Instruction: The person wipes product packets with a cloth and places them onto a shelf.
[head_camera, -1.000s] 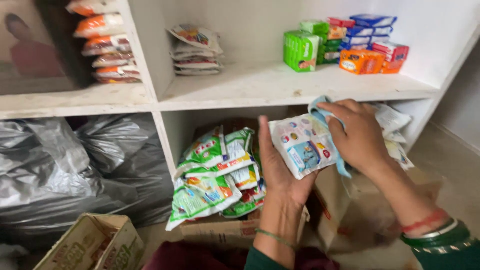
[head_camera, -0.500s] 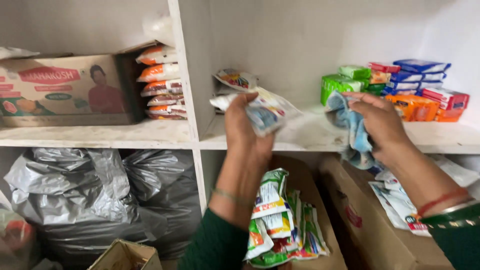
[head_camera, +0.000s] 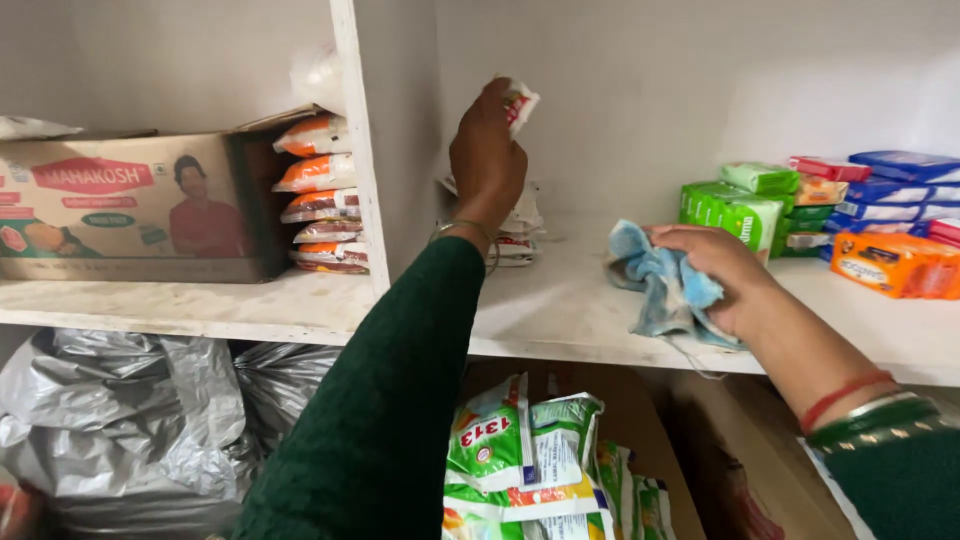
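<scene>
Left hand (head_camera: 487, 160) grips a white packet (head_camera: 520, 103), raised above the packet stack (head_camera: 515, 235) on the shelf (head_camera: 560, 310). Right hand (head_camera: 715, 272) is closed on a blue cloth (head_camera: 655, 280), pressed to the shelf. Green boxes (head_camera: 735, 210) stand just beside it.

A white shelf (head_camera: 560, 310) spans the view, its top scuffed and dusty; a white upright (head_camera: 358, 150) splits it into two bays; the back wall (head_camera: 650, 90) is plain grey-white; light is soft and even; below the front edge the space is dim.
</scene>
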